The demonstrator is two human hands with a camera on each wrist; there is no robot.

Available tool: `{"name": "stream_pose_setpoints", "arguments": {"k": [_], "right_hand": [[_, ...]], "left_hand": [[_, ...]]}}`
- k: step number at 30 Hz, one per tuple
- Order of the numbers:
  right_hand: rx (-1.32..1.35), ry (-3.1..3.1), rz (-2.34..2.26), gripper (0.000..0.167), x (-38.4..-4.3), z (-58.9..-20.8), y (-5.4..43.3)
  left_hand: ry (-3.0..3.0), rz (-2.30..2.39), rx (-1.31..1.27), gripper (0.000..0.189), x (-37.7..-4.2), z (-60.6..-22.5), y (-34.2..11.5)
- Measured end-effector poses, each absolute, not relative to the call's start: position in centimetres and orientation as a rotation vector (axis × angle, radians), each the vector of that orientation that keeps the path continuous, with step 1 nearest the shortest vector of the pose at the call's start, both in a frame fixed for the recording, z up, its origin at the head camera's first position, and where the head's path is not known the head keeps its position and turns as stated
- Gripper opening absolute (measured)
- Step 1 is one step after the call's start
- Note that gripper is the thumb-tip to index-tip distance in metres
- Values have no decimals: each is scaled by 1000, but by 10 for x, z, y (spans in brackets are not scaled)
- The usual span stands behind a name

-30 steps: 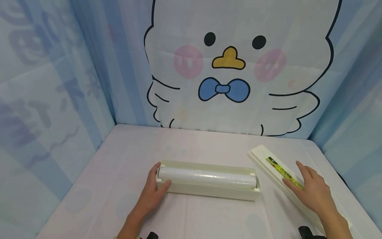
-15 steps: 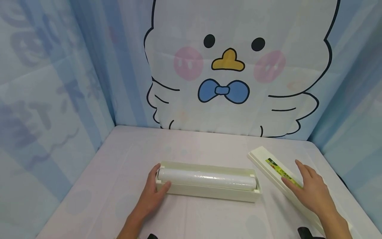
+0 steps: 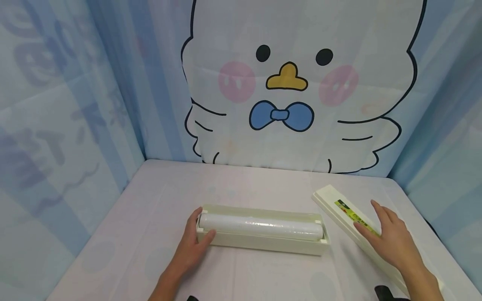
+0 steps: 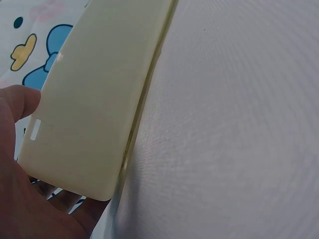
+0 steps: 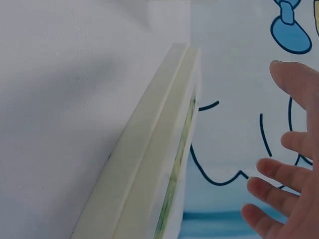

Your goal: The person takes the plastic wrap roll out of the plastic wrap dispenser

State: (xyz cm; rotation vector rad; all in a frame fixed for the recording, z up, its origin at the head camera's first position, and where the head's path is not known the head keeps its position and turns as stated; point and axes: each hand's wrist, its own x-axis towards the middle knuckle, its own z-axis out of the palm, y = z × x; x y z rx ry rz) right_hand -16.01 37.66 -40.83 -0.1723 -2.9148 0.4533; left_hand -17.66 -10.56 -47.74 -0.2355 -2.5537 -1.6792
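A pale green plastic cling film dispenser box lies on the table in the head view, its top off. Inside it sits a shiny white cling film roll. My left hand grips the box's left end, thumb on the front wall and fingers around the end and back. In the left wrist view the thumb presses the box's smooth front. To the right, the long lid with a green-yellow label lies slantwise. My right hand is held above the lid, fingers spread, nothing in its grasp; the right wrist view shows a gap between them.
A white cloth-covered table carries both pieces. Printed fabric stands close around it: a back curtain with a cartoon bird, and a blue-white curtain on each side. Dark wrist-camera parts show at the lower edge.
The head view has tilted slightly upward. My right hand has drifted a little left over the lid, while the left hand keeps its grip and the box stays in place.
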Motion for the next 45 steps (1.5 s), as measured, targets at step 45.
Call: {"name": "stream_pose_setpoints", "arguments": {"k": [45], "right_hand": [[-91, -2918, 501, 90, -165, -393, 335]], "left_hand": [[-2567, -1691, -204, 78, -178, -475, -105]]}}
